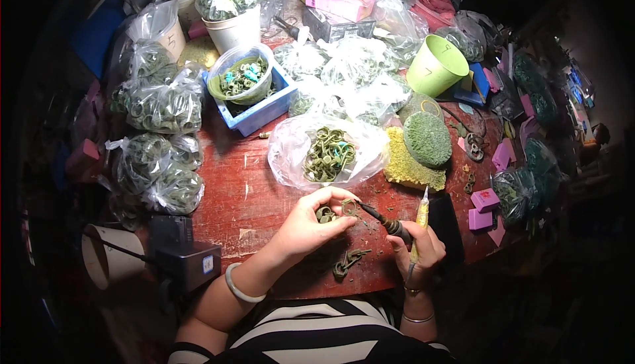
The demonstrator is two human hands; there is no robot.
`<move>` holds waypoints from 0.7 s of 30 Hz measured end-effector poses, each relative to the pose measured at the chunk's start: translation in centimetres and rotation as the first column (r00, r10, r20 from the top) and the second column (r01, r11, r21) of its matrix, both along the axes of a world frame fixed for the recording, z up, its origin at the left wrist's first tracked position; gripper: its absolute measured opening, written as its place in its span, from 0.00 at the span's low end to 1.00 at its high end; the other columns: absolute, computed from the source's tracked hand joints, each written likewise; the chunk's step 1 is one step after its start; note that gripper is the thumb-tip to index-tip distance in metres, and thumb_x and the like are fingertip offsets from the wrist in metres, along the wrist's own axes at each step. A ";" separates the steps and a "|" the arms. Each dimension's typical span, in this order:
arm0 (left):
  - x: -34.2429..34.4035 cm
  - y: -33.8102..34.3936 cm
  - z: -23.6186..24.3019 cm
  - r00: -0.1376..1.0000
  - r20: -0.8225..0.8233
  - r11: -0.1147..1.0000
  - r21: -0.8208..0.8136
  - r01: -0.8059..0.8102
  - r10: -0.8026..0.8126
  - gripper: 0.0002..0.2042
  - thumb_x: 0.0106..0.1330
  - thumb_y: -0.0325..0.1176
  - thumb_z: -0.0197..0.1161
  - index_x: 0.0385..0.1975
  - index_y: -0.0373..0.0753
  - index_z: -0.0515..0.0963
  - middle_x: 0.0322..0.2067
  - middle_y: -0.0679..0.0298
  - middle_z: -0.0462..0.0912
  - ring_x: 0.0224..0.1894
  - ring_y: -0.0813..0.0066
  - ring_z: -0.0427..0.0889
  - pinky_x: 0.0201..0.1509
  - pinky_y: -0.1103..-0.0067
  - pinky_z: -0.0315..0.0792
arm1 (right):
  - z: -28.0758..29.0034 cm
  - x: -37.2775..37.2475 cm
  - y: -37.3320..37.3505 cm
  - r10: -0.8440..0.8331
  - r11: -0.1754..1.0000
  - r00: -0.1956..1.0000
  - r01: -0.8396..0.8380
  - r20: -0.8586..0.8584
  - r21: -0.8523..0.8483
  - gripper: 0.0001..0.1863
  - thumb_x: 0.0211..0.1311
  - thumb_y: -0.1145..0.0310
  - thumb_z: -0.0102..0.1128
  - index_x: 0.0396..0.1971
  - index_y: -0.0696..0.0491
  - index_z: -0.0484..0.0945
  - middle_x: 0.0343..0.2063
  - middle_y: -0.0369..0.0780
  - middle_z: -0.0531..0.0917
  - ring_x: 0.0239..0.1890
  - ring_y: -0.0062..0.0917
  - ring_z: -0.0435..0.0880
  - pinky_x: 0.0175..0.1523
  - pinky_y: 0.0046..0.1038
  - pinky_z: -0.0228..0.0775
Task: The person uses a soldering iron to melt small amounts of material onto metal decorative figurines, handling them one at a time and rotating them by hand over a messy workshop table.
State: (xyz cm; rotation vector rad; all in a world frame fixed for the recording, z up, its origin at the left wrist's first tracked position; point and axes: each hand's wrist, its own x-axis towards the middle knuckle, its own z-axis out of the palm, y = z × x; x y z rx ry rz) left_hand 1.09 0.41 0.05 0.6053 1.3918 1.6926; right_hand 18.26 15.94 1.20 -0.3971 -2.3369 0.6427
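My left hand (309,224) is closed, with a small green ring (349,206) pinched at the fingertips and more green rings (325,214) against its palm. In my right hand (423,253) are two tools: a dark-handled pen tool (395,227) with a thin black tip, and a yellow pen-shaped tool (422,217) pointing upward. The dark tip meets or nearly meets the ring; which one I cannot tell. Below my hands, a few loose green pieces (348,263) lie on the red tabletop (231,199). An open clear bag (291,156) of green rings spreads just beyond.
Left stand knotted bags of green rings (165,106) and a blue bin (254,122) bearing a clear tub (221,86). A yellow sponge (400,159), a round green pad (426,139) and a lime cup (436,66) sit right. A black box (188,261) stands near my left forearm.
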 end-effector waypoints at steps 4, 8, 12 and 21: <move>-0.1 0.0 -0.1 1.000 -0.011 1.000 -0.017 0.009 -0.009 0.15 0.62 0.24 0.70 0.48 0.38 0.80 0.33 0.76 0.73 0.36 0.91 0.70 0.40 0.90 0.66 | -0.3 0.0 0.1 0.012 1.000 1.000 -0.012 0.003 -0.002 0.15 0.54 0.63 0.75 0.36 0.55 0.81 0.24 0.41 0.82 0.22 0.35 0.82 0.27 0.30 0.73; -0.2 0.0 0.0 0.999 -0.036 1.000 -0.022 0.022 -0.023 0.15 0.62 0.24 0.70 0.48 0.37 0.80 0.33 0.76 0.73 0.36 0.90 0.70 0.42 0.90 0.66 | -0.2 0.0 0.1 0.016 1.000 1.000 -0.016 0.016 0.002 0.15 0.54 0.63 0.75 0.35 0.55 0.81 0.24 0.40 0.82 0.22 0.35 0.81 0.28 0.30 0.73; -0.1 0.1 -0.2 1.000 -0.017 1.000 -0.011 0.017 -0.017 0.15 0.62 0.24 0.70 0.48 0.38 0.80 0.33 0.76 0.73 0.36 0.90 0.70 0.41 0.89 0.66 | -0.2 0.0 0.1 0.012 1.000 1.000 -0.012 0.027 0.007 0.15 0.54 0.63 0.75 0.35 0.55 0.81 0.24 0.40 0.83 0.22 0.34 0.81 0.28 0.30 0.73; 0.0 0.0 0.1 1.000 0.009 0.999 -0.035 0.024 -0.023 0.15 0.62 0.22 0.69 0.48 0.38 0.80 0.33 0.75 0.71 0.35 0.91 0.70 0.38 0.92 0.66 | -0.2 -0.1 0.1 0.018 1.000 1.000 -0.018 0.024 0.025 0.15 0.53 0.63 0.76 0.34 0.55 0.81 0.24 0.39 0.83 0.22 0.33 0.81 0.27 0.30 0.73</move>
